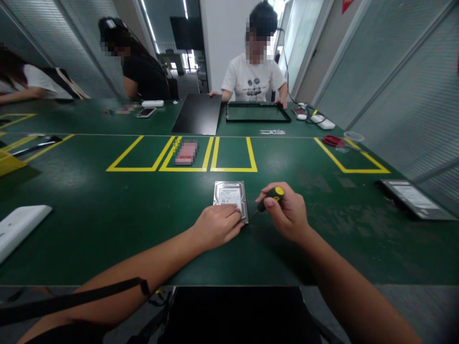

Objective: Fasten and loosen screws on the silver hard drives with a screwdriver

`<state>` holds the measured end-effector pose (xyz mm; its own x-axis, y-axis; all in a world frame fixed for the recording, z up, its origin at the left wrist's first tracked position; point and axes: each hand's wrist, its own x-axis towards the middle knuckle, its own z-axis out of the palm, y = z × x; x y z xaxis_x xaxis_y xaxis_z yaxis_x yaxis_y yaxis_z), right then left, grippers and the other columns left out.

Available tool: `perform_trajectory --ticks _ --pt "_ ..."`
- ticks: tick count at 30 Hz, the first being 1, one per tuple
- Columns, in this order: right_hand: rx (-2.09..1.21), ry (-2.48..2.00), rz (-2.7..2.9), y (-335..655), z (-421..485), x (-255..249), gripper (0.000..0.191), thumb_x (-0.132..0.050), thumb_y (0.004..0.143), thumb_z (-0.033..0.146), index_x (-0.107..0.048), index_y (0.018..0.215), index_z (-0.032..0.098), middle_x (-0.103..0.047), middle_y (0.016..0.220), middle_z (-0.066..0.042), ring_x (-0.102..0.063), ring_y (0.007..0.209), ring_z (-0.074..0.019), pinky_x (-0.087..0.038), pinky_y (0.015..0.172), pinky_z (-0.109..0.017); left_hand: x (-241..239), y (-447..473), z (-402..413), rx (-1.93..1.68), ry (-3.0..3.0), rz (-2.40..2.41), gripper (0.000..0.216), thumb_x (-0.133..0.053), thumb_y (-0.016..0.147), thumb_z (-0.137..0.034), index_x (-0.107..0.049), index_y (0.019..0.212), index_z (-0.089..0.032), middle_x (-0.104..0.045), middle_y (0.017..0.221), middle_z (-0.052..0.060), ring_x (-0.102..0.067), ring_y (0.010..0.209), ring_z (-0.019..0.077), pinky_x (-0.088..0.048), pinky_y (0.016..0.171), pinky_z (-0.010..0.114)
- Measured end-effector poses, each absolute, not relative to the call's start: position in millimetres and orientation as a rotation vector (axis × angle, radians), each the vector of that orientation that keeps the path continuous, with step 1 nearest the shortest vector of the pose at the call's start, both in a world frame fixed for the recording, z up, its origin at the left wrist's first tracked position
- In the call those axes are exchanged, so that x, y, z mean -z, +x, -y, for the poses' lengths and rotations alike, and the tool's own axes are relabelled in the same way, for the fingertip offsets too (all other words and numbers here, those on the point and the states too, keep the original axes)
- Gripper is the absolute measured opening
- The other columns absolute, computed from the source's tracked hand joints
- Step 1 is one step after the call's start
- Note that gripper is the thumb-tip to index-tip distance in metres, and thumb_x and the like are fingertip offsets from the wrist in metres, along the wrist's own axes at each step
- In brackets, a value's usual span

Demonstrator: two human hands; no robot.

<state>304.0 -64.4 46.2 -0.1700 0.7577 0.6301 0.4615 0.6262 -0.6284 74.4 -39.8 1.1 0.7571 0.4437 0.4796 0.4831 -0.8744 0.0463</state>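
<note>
One hard drive (pixel 228 193) held down by left fingers (pixel 228 216), one screwdriver (pixel 274 194) gripped in right fingers (pixel 278 213)

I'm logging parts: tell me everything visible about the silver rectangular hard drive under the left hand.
The silver, metal-looking rectangular hard drive lies flat on the green tabletop, white label up, print unreadable. The left hand rests on its near part, hiding some. The black-and-yellow screwdriver in the right hand points its thin shaft at the near right corner; tip contact is unclear.
</note>
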Motion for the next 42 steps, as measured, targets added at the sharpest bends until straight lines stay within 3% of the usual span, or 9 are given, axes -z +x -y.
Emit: perform_trajectory --ticks 18,31,34,38,42 --pt "-0.383 -0.946 1.789 302 67 -48 0.018 -0.053 0.100 0.036 -0.054 0.106 0.020 -0.067 0.083 0.000 -0.059 0.063 -0.0093 -0.047 0.059 -0.021 -4 74 39 0.795 -2.919 0.819 0.019 -0.054 0.095 -0.032 -0.065 0.093 -0.017 -0.073 0.099 0.008 -0.070 0.097 0.0210 -0.058 0.084 0.034" --pt "-0.291 -0.906 1.896 302 65 -52 0.017 -0.055 0.098 0.035 -0.058 0.107 0.021 -0.065 0.090 -0.002 -0.062 0.077 -0.0136 -0.048 0.071 -0.028 -5 74 38 0.808 -2.939 0.823 0.020 -0.054 0.095 -0.032 -0.066 0.092 -0.017 -0.073 0.098 0.009 -0.070 0.097 0.0208 -0.057 0.085 0.034" --pt "-0.218 -0.886 1.914 301 66 -60 0.021 -0.056 0.097 0.036 -0.062 0.110 0.020 -0.063 0.093 -0.005 -0.060 0.084 -0.0171 -0.049 0.073 -0.031 -5 73 35 0.843 -2.947 0.773 0.022 -0.053 0.095 -0.033 -0.067 0.092 -0.017 -0.073 0.095 0.009 -0.070 0.095 0.0202 -0.058 0.085 0.034" --pt "-0.202 -0.897 1.917 301 65 -63 0.027 -0.058 0.096 0.037 -0.063 0.117 0.021 -0.062 0.091 -0.004 -0.057 0.077 -0.0156 -0.047 0.067 -0.030 -7 70 32 0.852 -2.976 0.721 0.022 -0.052 0.095 -0.033 -0.068 0.092 -0.018 -0.073 0.095 0.009 -0.070 0.093 0.0199 -0.057 0.084 0.033" --pt "-0.284 -0.937 1.799 302 63 -52 0.043 -0.067 0.090 0.036 -0.052 0.128 0.024 -0.061 0.091 -0.002 -0.057 0.071 -0.0131 -0.047 0.062 -0.027 -8 68 30 0.836 -3.014 0.716 0.021 -0.053 0.095 -0.033 -0.068 0.094 -0.017 -0.073 0.097 0.009 -0.070 0.095 0.0201 -0.056 0.087 0.033"
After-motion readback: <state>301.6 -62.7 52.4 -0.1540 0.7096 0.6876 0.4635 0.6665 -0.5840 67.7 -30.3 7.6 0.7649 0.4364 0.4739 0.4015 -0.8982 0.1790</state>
